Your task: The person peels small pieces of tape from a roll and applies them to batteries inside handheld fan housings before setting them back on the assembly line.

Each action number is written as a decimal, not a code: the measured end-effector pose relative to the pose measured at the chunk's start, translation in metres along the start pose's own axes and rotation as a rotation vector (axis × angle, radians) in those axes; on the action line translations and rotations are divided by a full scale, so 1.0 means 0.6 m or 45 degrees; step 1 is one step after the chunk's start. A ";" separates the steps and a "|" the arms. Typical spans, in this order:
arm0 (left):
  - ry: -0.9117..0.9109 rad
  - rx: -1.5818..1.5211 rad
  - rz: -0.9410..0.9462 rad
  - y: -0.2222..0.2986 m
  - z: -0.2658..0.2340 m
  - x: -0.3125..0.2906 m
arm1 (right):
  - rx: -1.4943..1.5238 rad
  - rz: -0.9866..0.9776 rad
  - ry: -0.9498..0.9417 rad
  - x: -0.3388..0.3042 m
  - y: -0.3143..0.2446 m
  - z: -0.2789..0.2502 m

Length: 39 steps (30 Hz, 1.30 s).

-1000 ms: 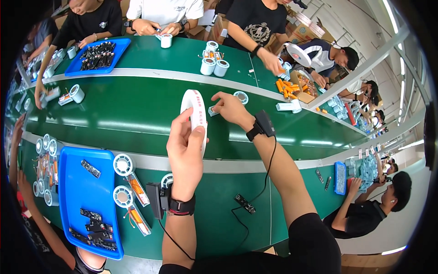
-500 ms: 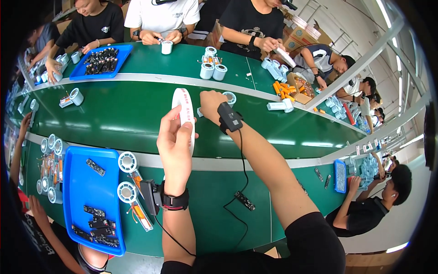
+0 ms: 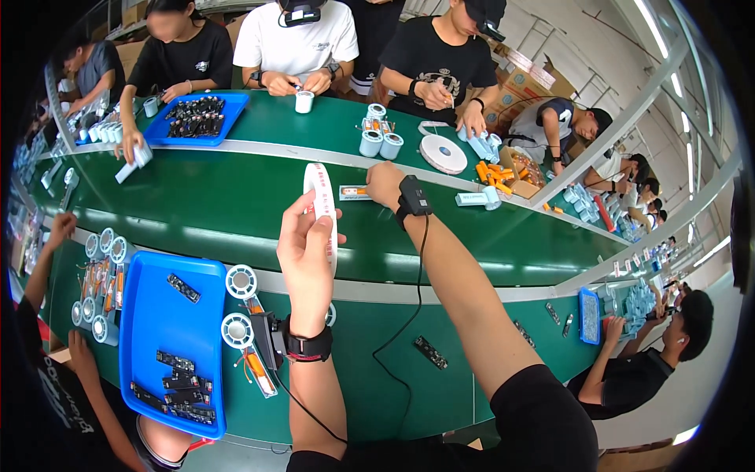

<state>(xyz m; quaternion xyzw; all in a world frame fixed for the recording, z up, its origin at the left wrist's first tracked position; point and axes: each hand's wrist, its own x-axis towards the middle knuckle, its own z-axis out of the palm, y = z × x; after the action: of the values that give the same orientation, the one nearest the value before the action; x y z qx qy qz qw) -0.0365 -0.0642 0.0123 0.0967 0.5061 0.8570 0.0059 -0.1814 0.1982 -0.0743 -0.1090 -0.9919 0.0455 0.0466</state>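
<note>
Upright in my left hand (image 3: 305, 256) is a roll of white tape (image 3: 319, 182) with red print, pinched between thumb and fingers. Beyond it, my right hand (image 3: 384, 186) is closed over a light-blue handheld fan body (image 3: 354, 193) on the green belt. Its handle, with an orange battery, sticks out left of my fingers; the hand hides the rest. Close to my left wrist lie two more open fan bodies, one with a round head (image 3: 237, 330). A single black circuit board (image 3: 431, 352) lies on the near table between my forearms.
A blue tray (image 3: 216, 346) of circuit boards stands at the left, beside stacked fan bodies (image 3: 98, 275). Across the belt are a blue tray of black parts (image 3: 241, 106), a large white roll (image 3: 443, 154) and orange batteries (image 3: 494, 173). Co-workers sit around; a cable hangs from my right wrist.
My right hand now covers the fan's round head, and more of its battery handle shows. The far co-worker's white roll now lies on the table. A left co-worker's hand holds a fan at the belt.
</note>
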 end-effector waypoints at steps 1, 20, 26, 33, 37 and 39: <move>0.002 0.008 -0.003 -0.001 -0.004 0.000 | 0.007 -0.001 -0.005 -0.012 -0.015 -0.006; -0.204 0.002 -0.016 -0.044 0.035 -0.010 | -0.375 0.013 0.267 -0.115 0.323 -0.042; -0.308 0.282 -0.022 -0.059 0.049 -0.017 | -0.601 -0.256 0.105 -0.118 0.333 -0.043; -0.339 0.389 -0.257 -0.039 0.062 -0.038 | -0.409 -0.558 0.328 -0.285 0.253 -0.065; -0.506 0.747 -0.003 -0.069 0.082 -0.046 | -0.105 -0.240 0.453 -0.389 0.197 -0.072; -0.495 0.845 0.177 -0.090 0.057 -0.052 | -0.038 -0.244 0.404 -0.403 0.192 -0.070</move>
<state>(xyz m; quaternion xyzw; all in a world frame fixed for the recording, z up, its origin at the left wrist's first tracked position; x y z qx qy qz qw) -0.0049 -0.0116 -0.0236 0.2881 0.7374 0.6109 0.0121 0.0821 0.2601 -0.0639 -0.0204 -0.9785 0.0083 0.2051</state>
